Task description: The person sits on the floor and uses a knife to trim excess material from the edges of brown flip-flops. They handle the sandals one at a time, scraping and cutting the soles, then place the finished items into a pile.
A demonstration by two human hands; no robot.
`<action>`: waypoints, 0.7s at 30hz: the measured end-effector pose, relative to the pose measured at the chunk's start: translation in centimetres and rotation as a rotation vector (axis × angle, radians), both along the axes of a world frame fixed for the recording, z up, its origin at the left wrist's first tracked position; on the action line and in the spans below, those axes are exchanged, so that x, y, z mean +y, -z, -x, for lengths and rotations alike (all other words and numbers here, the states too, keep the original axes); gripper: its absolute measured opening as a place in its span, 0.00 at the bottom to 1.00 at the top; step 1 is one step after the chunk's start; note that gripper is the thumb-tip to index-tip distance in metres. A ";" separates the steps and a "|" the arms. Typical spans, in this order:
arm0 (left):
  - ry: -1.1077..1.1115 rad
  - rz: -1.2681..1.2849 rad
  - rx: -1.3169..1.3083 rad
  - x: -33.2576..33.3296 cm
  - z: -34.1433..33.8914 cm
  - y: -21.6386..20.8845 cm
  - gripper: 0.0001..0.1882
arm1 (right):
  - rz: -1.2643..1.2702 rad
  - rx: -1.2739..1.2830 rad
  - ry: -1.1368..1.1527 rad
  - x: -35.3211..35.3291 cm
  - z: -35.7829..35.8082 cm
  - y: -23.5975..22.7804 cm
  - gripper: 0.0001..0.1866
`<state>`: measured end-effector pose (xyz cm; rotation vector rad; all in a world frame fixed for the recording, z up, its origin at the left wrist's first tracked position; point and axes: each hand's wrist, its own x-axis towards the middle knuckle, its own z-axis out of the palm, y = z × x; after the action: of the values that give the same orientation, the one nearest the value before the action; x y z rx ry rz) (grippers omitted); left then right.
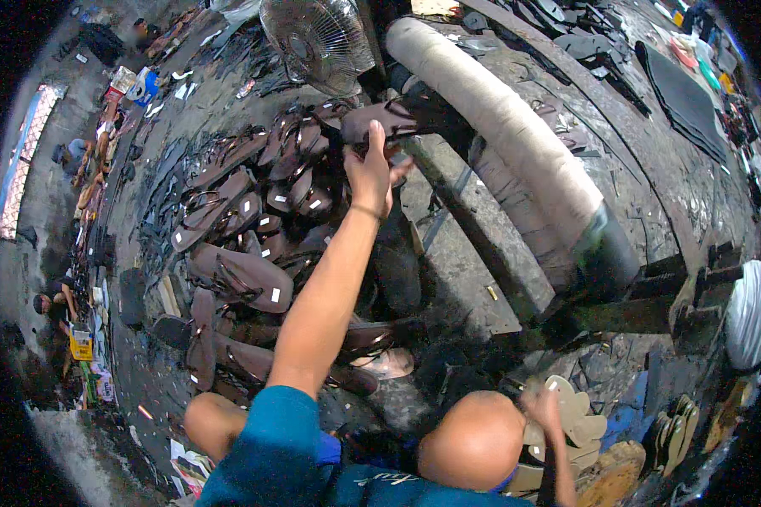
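Note:
My left hand [370, 179] reaches forward over a heap of dark brown flip-flops [243, 279], several with small white stickers. It grips a brown flip-flop [365, 125], thumb laid along the sole, close to a post beside the fan. Its other fingers are partly hidden and blurred. Down by my right knee, my right hand [543, 406] is at a pile of beige soles [573, 410]. That hand is smeared, and whether its fingers hold a sole is unclear.
A wire-caged fan [317, 46] stands ahead. A long pale padded roll [503, 110] slants across a metal frame [482, 228] on my right. Beside the beige soles is a round wooden block [613, 475]. Other people [59, 296] sit far left.

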<state>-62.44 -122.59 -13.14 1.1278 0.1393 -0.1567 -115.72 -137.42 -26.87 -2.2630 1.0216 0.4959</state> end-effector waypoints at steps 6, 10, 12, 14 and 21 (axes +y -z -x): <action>-0.096 -1.230 -0.394 3.7 -8.8 11.7 0.39 | 0.216 -0.390 0.044 -17.8 -0.9 -26.5 0.27; -0.075 -1.636 -0.113 -2.2 -13.8 14.8 0.54 | 0.415 -0.483 0.322 -25.4 -3.4 -7.4 0.29; -0.250 -1.730 0.064 -2.8 -15.4 15.9 0.56 | 0.363 -0.337 0.322 -18.5 -3.8 3.0 0.30; -0.128 -1.552 0.098 -0.8 -16.3 15.1 0.45 | 0.164 -0.098 0.243 -5.9 -1.7 7.8 0.31; 0.173 -0.670 -0.198 10.6 -5.0 7.0 0.23 | -0.226 -0.019 0.086 -7.3 1.4 -28.9 0.20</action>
<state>-57.49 -111.94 -20.18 1.8173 -0.0940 -0.1548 -117.12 -144.70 1.98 -2.0125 0.9956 0.5244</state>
